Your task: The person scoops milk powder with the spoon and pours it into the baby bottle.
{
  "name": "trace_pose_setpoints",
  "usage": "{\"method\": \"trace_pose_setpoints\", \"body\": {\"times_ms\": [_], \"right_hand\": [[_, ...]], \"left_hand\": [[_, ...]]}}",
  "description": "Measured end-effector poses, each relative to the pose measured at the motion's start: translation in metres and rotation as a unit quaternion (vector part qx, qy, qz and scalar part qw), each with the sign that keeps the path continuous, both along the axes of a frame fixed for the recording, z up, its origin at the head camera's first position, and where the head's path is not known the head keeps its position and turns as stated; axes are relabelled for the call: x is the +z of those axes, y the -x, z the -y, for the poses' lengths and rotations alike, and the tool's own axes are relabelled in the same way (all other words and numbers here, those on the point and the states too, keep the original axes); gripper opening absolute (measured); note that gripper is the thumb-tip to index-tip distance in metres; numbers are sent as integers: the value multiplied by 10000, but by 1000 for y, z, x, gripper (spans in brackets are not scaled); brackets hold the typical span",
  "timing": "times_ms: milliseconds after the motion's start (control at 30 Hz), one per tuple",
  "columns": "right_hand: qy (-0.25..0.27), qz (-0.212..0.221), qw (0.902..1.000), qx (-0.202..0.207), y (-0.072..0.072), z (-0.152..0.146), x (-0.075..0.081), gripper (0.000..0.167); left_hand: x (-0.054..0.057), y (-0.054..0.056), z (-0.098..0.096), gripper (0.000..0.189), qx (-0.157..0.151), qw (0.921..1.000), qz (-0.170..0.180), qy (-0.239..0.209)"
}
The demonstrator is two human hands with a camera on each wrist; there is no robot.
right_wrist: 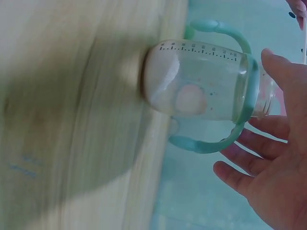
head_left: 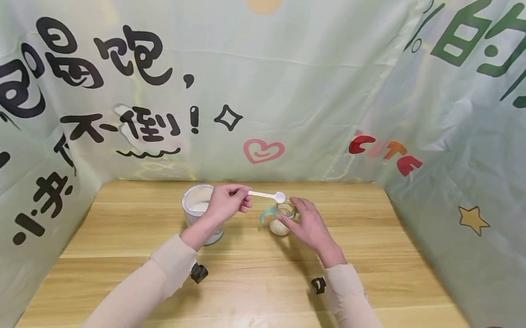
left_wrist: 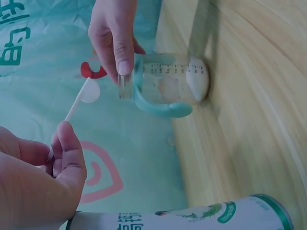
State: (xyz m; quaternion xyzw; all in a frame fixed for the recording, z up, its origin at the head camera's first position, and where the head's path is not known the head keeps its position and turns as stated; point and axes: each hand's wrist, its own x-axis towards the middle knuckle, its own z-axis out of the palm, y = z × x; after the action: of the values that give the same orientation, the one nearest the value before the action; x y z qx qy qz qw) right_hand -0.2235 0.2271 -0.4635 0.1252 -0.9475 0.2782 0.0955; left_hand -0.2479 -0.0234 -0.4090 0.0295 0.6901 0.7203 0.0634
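Note:
My left hand (head_left: 229,203) pinches the thin handle of a small white scoop (head_left: 265,195) between thumb and fingers. The round bowl of the scoop hovers just beside the open mouth of a clear baby bottle (head_left: 279,228). That bottle has pale green handles (right_wrist: 211,146) and stands upright on the table, with whitish powder at its bottom. Around its neck, my right hand (head_left: 311,227) holds it with thumb on one side and fingers on the other. Near the left forearm stands an open can (head_left: 187,213) with pale powder inside.
The wooden table (head_left: 252,297) meets hanging printed cloth (head_left: 295,105) at the back and both sides. Black wrist-camera mounts (head_left: 199,273) project from the inner sides of both sleeves. In the left wrist view, the can's printed side (left_wrist: 192,218) is close below the hand.

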Motion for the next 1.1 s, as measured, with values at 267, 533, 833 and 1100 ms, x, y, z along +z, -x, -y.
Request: {"method": "trace_pose_setpoints", "body": {"times_ms": [267,533,833,1100], "right_hand": [[1,-188,9997,166,5,7,6,75],[28,-323,9988,363,9,19,12,71],[93,-162,9986,496,11,35,21,72],[-49,-136,9981,599,15,49,21,74]], "left_hand": [[11,-2,16,25,151,9993,-54,326],[21,-4,41,24,490,9979,100,403],[20,-5,69,28,703,9949,64,720],[20,-7,88,28,946,9930,40,702]]}}
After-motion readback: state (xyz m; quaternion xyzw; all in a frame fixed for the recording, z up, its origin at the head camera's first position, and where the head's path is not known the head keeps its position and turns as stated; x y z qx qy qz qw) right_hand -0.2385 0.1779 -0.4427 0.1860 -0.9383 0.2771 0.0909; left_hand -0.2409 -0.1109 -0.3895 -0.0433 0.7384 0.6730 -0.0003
